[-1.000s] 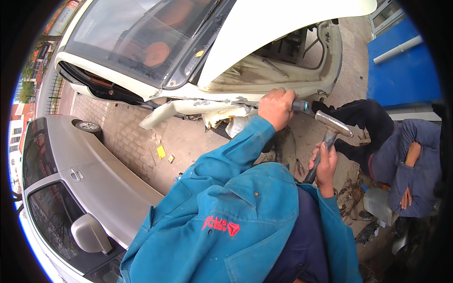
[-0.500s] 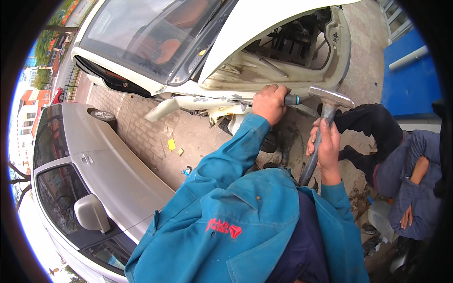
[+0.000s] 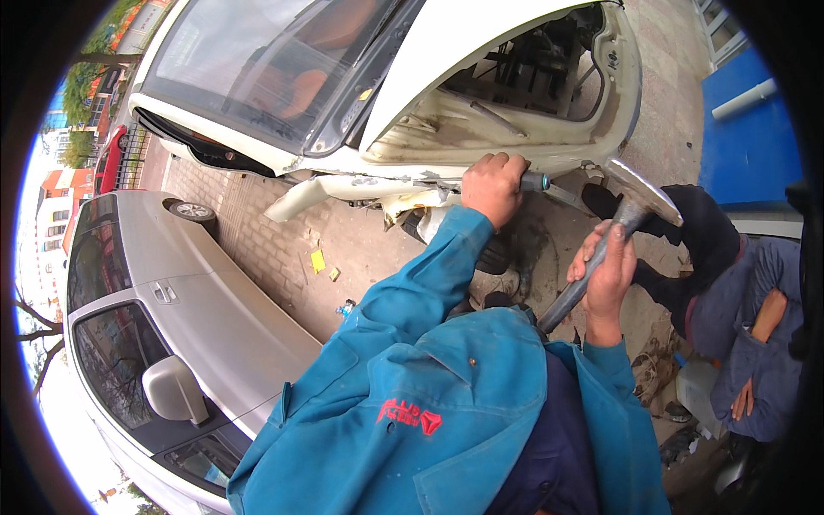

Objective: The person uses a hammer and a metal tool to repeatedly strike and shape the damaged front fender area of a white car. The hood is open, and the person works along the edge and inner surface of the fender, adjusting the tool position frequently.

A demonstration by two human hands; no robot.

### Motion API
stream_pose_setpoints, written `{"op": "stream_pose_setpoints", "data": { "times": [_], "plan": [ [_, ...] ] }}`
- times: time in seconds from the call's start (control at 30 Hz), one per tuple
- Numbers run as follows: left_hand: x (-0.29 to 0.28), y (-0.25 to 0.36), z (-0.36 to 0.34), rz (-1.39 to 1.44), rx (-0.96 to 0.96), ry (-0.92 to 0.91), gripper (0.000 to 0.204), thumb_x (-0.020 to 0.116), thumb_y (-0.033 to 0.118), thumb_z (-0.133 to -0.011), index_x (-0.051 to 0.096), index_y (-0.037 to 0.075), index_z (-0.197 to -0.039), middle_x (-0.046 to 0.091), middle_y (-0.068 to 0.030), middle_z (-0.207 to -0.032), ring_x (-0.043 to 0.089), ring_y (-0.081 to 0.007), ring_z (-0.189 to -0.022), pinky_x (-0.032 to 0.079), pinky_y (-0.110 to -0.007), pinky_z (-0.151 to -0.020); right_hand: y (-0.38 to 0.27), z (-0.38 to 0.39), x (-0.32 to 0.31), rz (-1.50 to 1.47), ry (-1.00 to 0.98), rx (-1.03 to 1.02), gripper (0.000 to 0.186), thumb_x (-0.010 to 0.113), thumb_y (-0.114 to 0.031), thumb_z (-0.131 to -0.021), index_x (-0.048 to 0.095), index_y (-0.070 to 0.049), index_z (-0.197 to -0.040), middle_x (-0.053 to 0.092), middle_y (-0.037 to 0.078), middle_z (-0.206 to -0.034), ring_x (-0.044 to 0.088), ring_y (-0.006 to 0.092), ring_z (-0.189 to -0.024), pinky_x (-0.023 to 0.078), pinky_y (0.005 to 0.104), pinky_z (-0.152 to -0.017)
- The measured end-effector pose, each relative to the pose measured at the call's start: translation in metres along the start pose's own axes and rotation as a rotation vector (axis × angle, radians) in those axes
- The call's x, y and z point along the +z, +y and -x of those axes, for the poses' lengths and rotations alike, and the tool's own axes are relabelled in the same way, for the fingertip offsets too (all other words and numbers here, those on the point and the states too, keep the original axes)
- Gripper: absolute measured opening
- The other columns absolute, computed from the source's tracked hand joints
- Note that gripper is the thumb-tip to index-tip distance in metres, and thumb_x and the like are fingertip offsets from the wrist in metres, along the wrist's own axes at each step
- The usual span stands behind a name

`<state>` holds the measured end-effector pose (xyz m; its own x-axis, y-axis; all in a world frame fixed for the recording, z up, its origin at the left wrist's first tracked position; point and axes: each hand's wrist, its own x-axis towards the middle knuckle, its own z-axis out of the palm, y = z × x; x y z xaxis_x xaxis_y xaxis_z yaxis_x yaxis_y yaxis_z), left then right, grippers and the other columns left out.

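My left hand [image 3: 492,187] is closed around a short dark tool [image 3: 533,181] with a blue-ringed end, held against the dented edge of a cream car's front body [image 3: 562,153]. A bent, scuffed strip [image 3: 296,197] of the body hangs beside it. My right hand [image 3: 603,273] grips the shaft of a heavy metal hammer [image 3: 644,193], whose head is raised to the right of the left hand's tool. The front opening of the car shows dark parts inside.
A silver car [image 3: 197,318] stands at the left. At right, another person [image 3: 747,292] with folded arms is close to my right hand, in front of a blue board [image 3: 742,146]. A yellow scrap [image 3: 318,262] and debris lie on the paving [image 3: 249,236].
The hammer in my right hand has swung rightward and its head has tilted. The view has shifted slightly. My left hand stays on the tool at the panel edge.
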<state>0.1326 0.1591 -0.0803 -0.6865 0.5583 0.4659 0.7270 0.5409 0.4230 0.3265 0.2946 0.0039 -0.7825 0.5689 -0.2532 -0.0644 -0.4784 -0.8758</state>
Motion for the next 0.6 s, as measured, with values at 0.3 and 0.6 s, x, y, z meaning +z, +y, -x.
{"op": "stream_pose_setpoints", "data": {
  "times": [0.3, 0.6],
  "plan": [
    [-0.001, 0.001, 0.000, -0.003, 0.001, -0.006, 0.024, 0.081, 0.012, -0.078, 0.074, 0.016, -0.101, 0.071, -0.0091, -0.088, 0.072, -0.0356, -0.083, 0.058, -0.050, -0.069, 0.030, -0.008, 0.001, 0.140, -0.079, 0.188, 0.040, 0.055, -0.045, -0.116, 0.052, -0.006, -0.110, 0.053, 0.004, -0.075, 0.052, 0.0106, -0.047, 0.047, 0.0297, -0.042],
    [0.001, -0.001, 0.006, -0.021, 0.044, -0.006, 0.029, 0.078, 0.008, -0.072, 0.075, 0.015, -0.100, 0.071, -0.0094, -0.087, 0.071, -0.0352, -0.082, 0.058, -0.050, -0.069, 0.030, 0.002, 0.001, 0.056, 0.073, 0.048, 0.043, 0.051, -0.050, -0.117, 0.052, -0.008, -0.108, 0.051, 0.002, -0.077, 0.051, 0.0112, -0.049, 0.047, 0.0300, -0.044]
  ]
}}
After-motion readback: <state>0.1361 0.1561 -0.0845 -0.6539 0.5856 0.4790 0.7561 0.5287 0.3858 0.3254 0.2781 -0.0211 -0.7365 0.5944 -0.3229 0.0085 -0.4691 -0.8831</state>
